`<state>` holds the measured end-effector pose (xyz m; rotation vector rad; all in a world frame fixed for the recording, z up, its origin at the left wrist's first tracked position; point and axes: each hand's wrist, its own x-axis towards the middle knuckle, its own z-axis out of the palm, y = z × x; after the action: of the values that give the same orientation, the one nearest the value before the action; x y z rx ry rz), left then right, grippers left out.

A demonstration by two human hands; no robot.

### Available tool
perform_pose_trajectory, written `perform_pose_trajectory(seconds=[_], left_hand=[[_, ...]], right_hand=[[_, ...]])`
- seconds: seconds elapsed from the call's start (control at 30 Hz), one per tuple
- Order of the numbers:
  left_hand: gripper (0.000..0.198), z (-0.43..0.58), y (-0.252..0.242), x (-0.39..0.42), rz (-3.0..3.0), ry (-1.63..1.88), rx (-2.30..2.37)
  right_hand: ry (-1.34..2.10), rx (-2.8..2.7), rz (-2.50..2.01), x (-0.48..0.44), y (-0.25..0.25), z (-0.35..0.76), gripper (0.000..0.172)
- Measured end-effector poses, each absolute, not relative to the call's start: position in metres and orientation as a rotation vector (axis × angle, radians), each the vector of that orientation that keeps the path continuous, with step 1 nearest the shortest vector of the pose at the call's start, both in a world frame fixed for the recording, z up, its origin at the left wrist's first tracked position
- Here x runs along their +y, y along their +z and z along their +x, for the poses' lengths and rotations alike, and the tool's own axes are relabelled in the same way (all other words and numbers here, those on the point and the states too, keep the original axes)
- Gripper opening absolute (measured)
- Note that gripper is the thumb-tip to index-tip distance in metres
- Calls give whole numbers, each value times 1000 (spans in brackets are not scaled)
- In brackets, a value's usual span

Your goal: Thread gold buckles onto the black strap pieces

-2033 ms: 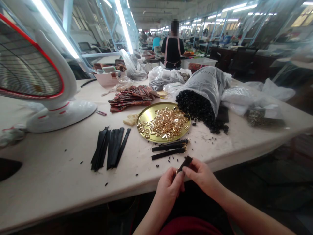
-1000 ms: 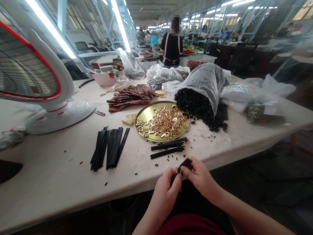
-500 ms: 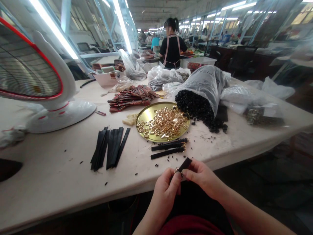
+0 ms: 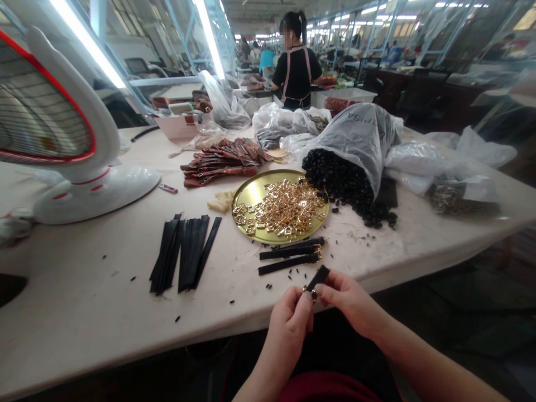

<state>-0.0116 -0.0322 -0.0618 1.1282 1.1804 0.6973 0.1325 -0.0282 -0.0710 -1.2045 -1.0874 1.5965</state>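
Note:
Both hands meet just in front of the table's near edge. My left hand point(image 4: 288, 321) and my right hand point(image 4: 347, 298) are closed in a pinch on a short black strap point(image 4: 317, 278) with a small gold buckle at its lower end. Just beyond lie a few finished black straps with buckles point(image 4: 291, 254). A round gold tray point(image 4: 251, 192) heaped with gold buckles point(image 4: 285, 209) sits behind them. A fan of plain black straps point(image 4: 182, 254) lies to the left.
A grey plastic bag spilling small black pieces point(image 4: 347, 178) lies right of the tray. A white desk fan point(image 4: 71, 139) stands far left. Reddish-brown leather pieces point(image 4: 221, 159) and more plastic bags point(image 4: 439, 162) sit further back. A person in a black top point(image 4: 297, 67) stands behind the table.
My hands stay at the table edge, working the strap between the fingertips; its end rose slightly. The view tilted a little. The person behind the table turned sideways.

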Motion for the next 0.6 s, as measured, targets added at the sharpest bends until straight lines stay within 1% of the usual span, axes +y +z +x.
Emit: perform_pose_trajectory(seconds=[0.13, 0.17, 0.23, 0.37, 0.5, 0.6], left_hand=[[22, -10, -66, -32, 1275, 728, 1276], [20, -11, -66, -31, 1338, 719, 1302], [19, -14, -67, -29, 1438, 675, 1327], [23, -22, -68, -23, 1441, 611, 1266], [19, -25, -66, -19, 1299, 616, 1209], [26, -25, -63, -15, 1346, 628, 1181]], right_hand=[[852, -1643, -1477, -27, -70, 130, 11], [718, -1717, -1518, -26, -71, 129, 10], [610, -1809, -1554, -25, -74, 129, 9], [756, -1879, -1412, -26, -71, 133, 5], [926, -1817, -1292, -31, -59, 133, 11], [1082, -1778, -1257, -29, -52, 135, 13]])
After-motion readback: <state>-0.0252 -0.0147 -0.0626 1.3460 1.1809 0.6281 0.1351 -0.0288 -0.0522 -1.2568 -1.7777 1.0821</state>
